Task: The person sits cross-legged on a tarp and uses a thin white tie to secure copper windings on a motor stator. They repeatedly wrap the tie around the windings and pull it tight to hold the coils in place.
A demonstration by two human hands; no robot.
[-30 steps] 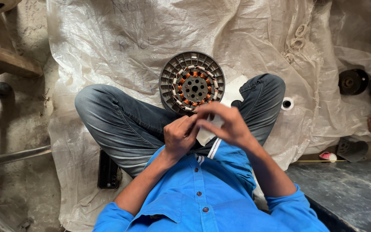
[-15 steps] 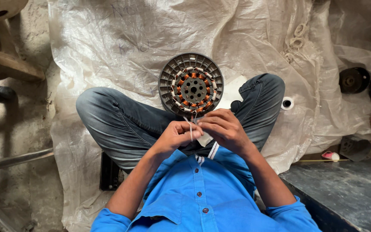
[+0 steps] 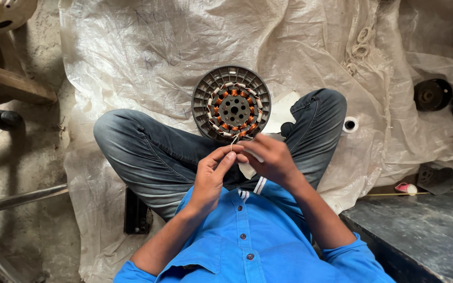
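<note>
White tarp (image 3: 148, 63), one motor stator (image 3: 231, 104), two hands (image 3: 242, 162) pinching wire

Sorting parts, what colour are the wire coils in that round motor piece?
Orange copper coils, clearest in the head view.

The round motor stator (image 3: 232, 105) sits just ahead of both hands (image 3: 247, 162), hemmed between the bent knees (image 3: 127, 133), with open plastic sheet (image 3: 148, 57) beyond it.
</note>
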